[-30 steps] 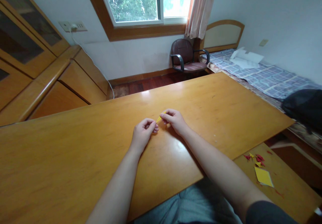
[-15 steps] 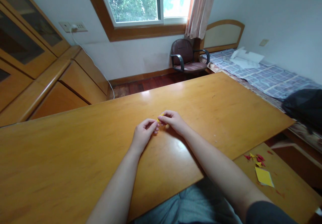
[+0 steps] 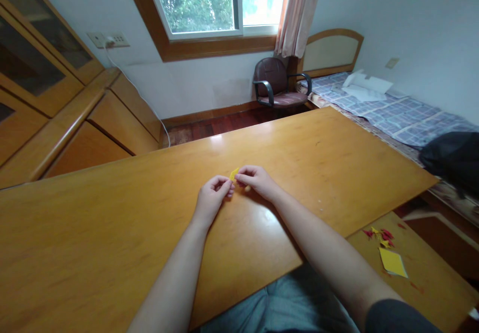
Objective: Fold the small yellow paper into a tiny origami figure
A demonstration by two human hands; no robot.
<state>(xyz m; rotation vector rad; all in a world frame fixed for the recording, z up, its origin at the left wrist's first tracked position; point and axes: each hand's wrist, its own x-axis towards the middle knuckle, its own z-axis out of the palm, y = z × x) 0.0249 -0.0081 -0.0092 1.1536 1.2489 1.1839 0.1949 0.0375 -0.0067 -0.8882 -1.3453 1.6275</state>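
Note:
A small piece of folded yellow paper (image 3: 234,174) is between my hands, just above the wooden table (image 3: 112,223). My left hand (image 3: 215,193) pinches its lower end between thumb and forefinger. Closed at the fingertips, my right hand (image 3: 255,181) is at the paper's right edge with thumb and forefinger together. The paper's upper part shows between the two hands; its fold details are too small to make out.
On a lower surface at the right lie several small red and yellow folded paper pieces (image 3: 385,236) and a stack of square yellow paper (image 3: 392,262). A brown armchair (image 3: 277,86), a bed (image 3: 404,118) and a black bag (image 3: 452,161) stand beyond the table.
More of the yellow paper shows, tilted upward between my hands. My right fingers have shifted off its upper part to its right edge; my left hand has moved slightly left.

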